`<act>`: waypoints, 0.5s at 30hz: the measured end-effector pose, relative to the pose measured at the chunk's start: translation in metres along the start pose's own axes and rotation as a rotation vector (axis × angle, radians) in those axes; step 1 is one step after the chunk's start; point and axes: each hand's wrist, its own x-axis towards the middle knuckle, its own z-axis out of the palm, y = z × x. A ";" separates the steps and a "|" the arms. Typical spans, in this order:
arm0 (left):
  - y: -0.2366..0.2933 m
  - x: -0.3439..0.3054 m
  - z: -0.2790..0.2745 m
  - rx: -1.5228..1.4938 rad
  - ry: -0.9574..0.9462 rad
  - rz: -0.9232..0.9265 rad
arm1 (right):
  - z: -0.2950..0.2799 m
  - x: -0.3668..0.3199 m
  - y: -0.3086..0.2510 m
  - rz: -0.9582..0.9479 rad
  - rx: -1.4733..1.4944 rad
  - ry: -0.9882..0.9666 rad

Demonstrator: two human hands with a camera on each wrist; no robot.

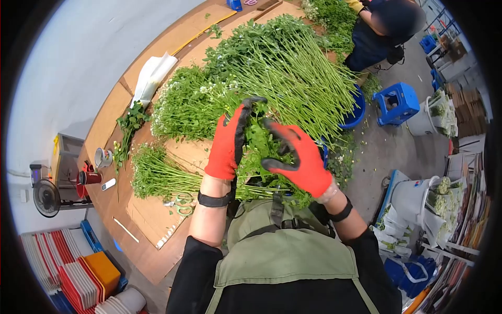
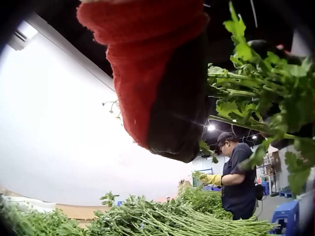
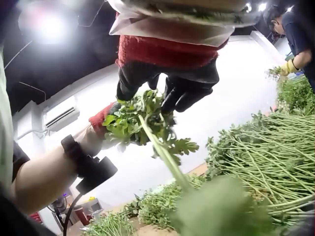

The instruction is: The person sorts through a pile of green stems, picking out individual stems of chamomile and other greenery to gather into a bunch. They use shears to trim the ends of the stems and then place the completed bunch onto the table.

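Observation:
Red gloves with black palms cover both hands. In the head view my left hand [image 1: 227, 141] grips a bunch of leafy green stems [image 1: 256, 136], its fingertips curled at the top of the bunch. My right hand [image 1: 299, 154] is beside the bunch, thumb and fingers spread apart in a wide curve. Seen from the right wrist, the black fingers [image 3: 184, 91] hang close over the leaves, and a thick stem [image 3: 162, 150] slants down toward the camera. A large pile of long stems [image 1: 293, 73] with small white flowers lies just beyond the hands.
A smaller flower bundle [image 1: 162, 175], green-handled scissors [image 1: 184, 204] and a white-wrapped bunch [image 1: 151, 76] lie on the wooden table [image 1: 112, 196]. Blue stool [image 1: 396, 103] and flower buckets [image 1: 410, 199] stand on the floor at right. Another person [image 2: 238, 172] in yellow gloves works at the far end.

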 end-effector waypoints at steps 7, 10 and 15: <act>-0.014 0.005 -0.021 -0.265 0.174 -0.313 | -0.009 -0.037 0.050 -0.366 -0.511 -0.282; -0.006 0.006 -0.028 -0.493 0.312 -0.198 | -0.018 -0.044 0.051 -0.185 -0.254 -0.298; -0.006 0.000 -0.008 -0.331 0.302 -0.198 | 0.019 -0.030 0.052 -0.099 -0.239 0.036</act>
